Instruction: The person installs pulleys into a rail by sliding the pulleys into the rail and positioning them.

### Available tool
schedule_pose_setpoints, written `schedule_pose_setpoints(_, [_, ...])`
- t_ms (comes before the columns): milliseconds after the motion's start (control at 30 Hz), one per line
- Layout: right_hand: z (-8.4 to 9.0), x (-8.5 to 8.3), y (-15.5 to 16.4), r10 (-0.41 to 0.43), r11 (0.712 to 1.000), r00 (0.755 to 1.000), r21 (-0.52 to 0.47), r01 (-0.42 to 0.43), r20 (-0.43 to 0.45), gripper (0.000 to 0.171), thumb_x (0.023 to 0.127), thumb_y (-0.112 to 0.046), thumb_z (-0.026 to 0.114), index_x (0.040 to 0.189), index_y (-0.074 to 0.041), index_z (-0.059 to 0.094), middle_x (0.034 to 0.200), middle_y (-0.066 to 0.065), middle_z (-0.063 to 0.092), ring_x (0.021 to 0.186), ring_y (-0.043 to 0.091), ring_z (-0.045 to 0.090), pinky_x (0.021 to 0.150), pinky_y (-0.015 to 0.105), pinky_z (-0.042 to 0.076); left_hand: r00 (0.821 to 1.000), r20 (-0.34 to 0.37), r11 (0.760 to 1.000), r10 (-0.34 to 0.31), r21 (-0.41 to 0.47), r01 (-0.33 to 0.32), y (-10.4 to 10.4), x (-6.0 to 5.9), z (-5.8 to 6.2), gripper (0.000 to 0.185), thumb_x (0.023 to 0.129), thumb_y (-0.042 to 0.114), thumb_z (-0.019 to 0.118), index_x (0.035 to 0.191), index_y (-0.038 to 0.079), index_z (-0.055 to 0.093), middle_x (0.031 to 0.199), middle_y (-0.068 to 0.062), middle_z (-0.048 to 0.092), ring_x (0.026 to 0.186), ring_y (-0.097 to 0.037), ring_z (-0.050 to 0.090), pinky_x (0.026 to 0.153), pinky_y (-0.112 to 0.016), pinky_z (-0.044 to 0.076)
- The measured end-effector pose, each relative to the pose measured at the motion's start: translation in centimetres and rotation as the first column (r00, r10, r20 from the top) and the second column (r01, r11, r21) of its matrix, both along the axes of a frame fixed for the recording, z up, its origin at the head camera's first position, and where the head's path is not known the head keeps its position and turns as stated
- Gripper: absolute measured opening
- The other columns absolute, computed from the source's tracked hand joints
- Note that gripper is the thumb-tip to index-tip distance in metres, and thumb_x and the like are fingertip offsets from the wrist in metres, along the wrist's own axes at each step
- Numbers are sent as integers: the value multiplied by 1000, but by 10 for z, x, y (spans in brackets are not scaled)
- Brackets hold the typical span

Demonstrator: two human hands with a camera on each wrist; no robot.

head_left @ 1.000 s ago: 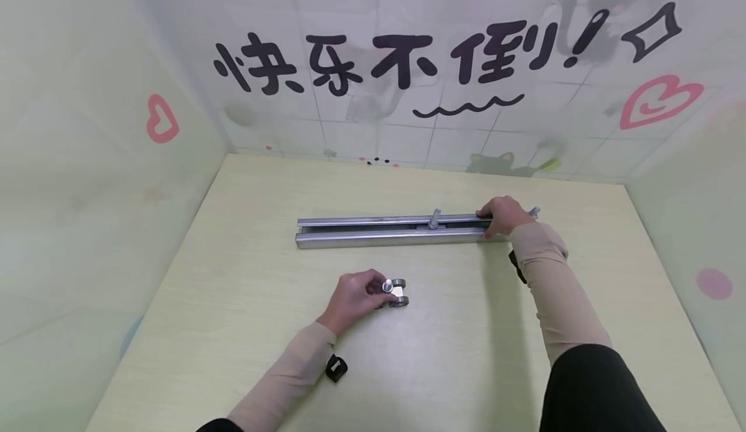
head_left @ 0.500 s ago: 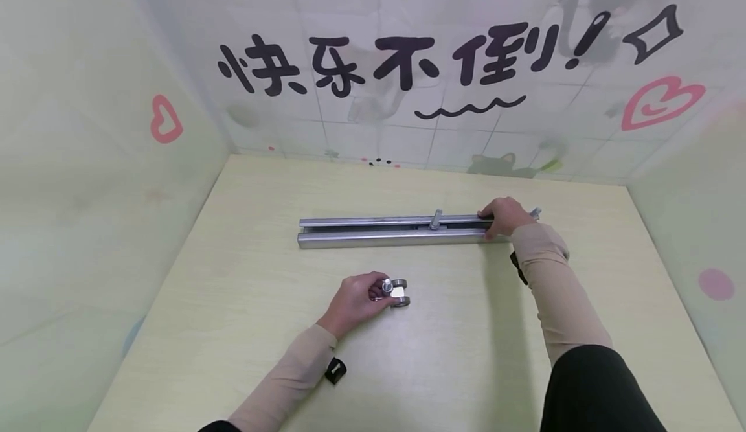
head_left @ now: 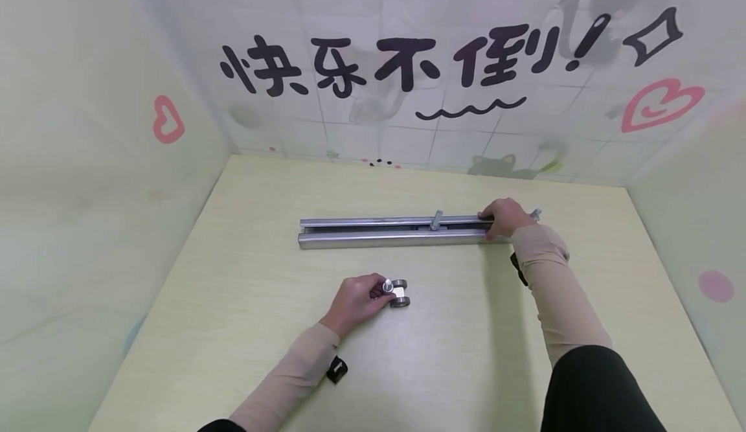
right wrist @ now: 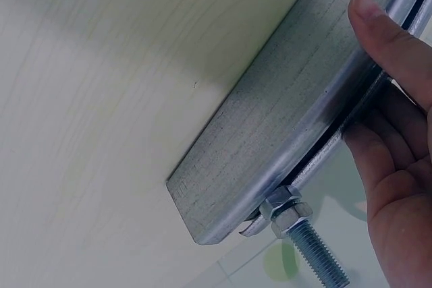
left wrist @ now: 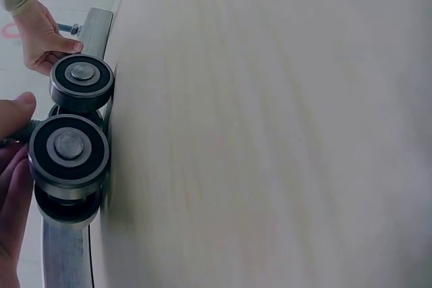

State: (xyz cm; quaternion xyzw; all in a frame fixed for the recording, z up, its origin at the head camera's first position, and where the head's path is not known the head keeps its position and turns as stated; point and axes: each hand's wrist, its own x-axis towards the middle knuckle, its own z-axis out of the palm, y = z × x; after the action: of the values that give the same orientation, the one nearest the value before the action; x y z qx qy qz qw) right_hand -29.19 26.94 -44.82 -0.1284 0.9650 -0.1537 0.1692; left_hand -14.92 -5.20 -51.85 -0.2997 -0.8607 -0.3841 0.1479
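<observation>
Centrally on worktop, left hand pinches roller trolley by threaded stud. Steel channel lies at 12 o'clock; right hand grips its 3 o'clock end. Trolley likely heavy, rigid, rolls freely: hold stud or body, not wheels.

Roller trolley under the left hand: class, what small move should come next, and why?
Probably lift the roller trolley toward the open left end of the channel rail. The left hand grips it on the table, apart from the rail, while the right hand holds the rail's right end, where a bolt sticks out.
</observation>
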Motion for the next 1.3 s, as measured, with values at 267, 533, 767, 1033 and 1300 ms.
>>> schedule_pose_setpoints(267, [1, 1, -1, -3, 1000, 1000, 1, 3, -2, 57, 61, -5, 81, 113, 2, 61, 119, 23, 56, 112, 41, 48, 97, 49, 38, 999, -40, 999, 17, 43, -15, -2, -2, 0, 22, 64, 3, 78, 79, -1, 63, 70, -8, 67, 58, -10, 63, 57, -7, 48])
schedule_pose_setpoints(533, [1, 0, 1, 8, 1000, 1000, 3, -8, -13, 57, 60, -6, 81, 113, 2, 61, 118, 23, 56, 111, 42, 48, 97, 49, 38, 995, -18, 992, 102, 76, -100, -15, -6, 6, 20, 64, 0, 77, 78, -2, 63, 68, -8, 66, 58, -10, 62, 56, -8, 48])
schedule_pose_setpoints(767, [1, 1, 0, 5, 1000, 1000, 8, -5, -9, 57, 61, -6, 81, 113, 2, 60, 118, 23, 56, 112, 42, 48, 97, 49, 38, 981, -26, 975, 192, 118, -188, -34, -9, 9, 20, 63, -2, 77, 77, -2, 63, 67, -8, 65, 56, -12, 62, 54, -11, 49])
schedule_pose_setpoints(1033, [0, 1, 1, 5, 1000, 1000, 4, -5, -13, 56, 61, -5, 81, 113, 2, 61, 118, 23, 56, 111, 42, 48, 96, 49, 39, 946, -16, 940, 323, 120, -319, -59, -13, 8, 18, 63, -1, 76, 75, -2, 64, 65, -9, 65, 55, -14, 61, 52, -20, 52])
schedule_pose_setpoints(1300, [0, 1, 1, 8, 1000, 1000, 3, -8, -14, 56, 60, -4, 80, 112, 3, 61, 118, 23, 56, 111, 42, 48, 96, 50, 38, 893, 54, 886, 447, 111, -450, -89, -12, 12, 19, 63, -1, 77, 77, -4, 64, 67, -13, 66, 57, -20, 63, 54, -29, 54])
